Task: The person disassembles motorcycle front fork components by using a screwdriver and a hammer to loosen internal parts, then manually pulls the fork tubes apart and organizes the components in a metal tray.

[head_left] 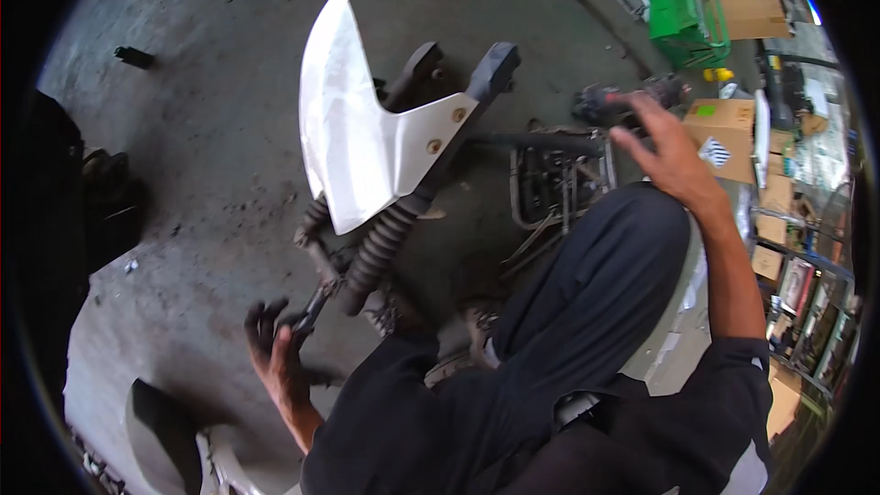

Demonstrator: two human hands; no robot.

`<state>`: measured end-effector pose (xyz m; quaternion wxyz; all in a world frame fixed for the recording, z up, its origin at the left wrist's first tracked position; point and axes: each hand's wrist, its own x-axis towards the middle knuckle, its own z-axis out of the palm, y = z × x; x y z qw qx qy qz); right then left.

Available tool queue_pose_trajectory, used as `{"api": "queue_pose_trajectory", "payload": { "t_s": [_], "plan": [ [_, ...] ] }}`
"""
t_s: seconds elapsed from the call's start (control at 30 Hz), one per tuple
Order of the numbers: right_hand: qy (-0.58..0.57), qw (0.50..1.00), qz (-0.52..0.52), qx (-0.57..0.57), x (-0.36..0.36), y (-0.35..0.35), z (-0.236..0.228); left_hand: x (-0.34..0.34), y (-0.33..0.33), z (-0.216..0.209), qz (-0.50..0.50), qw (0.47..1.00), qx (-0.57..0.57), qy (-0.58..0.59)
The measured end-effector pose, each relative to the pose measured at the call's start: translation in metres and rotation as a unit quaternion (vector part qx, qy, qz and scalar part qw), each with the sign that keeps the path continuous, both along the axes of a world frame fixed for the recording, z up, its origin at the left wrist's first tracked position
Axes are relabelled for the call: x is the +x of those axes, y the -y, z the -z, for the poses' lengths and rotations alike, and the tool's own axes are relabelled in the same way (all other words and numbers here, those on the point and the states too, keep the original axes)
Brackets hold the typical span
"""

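In front of me on the floor lies a motorcycle front fork (378, 243) with black ribbed rubber gaiters and dark lower legs. A white front fender (353, 128) is bolted to it with two brass-coloured bolts. My left hand (275, 353), its fingertips dark with grime, is closed around the end of the steering stem (319, 304) at the fork's near end. Raised above my right knee, my right hand (667, 151) is empty, thumb and fingers apart. Beyond those fingers lie dark, grimy parts (600, 103), too blurred to name.
A dark metal frame (564, 183) lies beside my right knee. Farther right stand a green metal toolbox (678, 14), a cardboard box (720, 133) and a loaded rack (816, 302). A long dark bar (587, 9) lies beyond. At lower left is a grey curved panel (163, 435).
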<state>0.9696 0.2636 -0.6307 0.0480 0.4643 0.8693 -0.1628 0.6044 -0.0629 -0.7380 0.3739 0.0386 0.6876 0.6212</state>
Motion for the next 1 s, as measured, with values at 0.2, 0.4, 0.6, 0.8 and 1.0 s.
{"api": "queue_pose_trajectory", "payload": {
  "t_s": [0.2, 0.4, 0.6, 0.8, 1.0],
  "plan": [
    [-0.148, 0.981, 0.124, -0.032, 0.009, 0.030, -0.035, -0.035, -0.034, -0.013, 0.188, 0.981, 0.021, -0.052],
    [-0.349, 0.929, -0.051, -0.110, -0.070, 0.065, -0.083, -0.028, -0.080, -0.019, 0.178, 0.982, 0.037, -0.050],
    [-0.340, 0.890, -0.215, -0.213, -0.139, 0.078, -0.037, -0.019, -0.116, -0.034, 0.452, 0.835, -0.105, -0.294],
    [-0.383, 0.822, -0.323, -0.271, -0.179, 0.089, -0.048, -0.033, -0.107, -0.058, 0.507, 0.769, -0.262, -0.288],
    [-0.476, 0.738, -0.339, -0.338, -0.226, 0.122, -0.034, -0.032, -0.023, -0.022, 0.490, 0.769, -0.296, -0.283]
  ]
}}
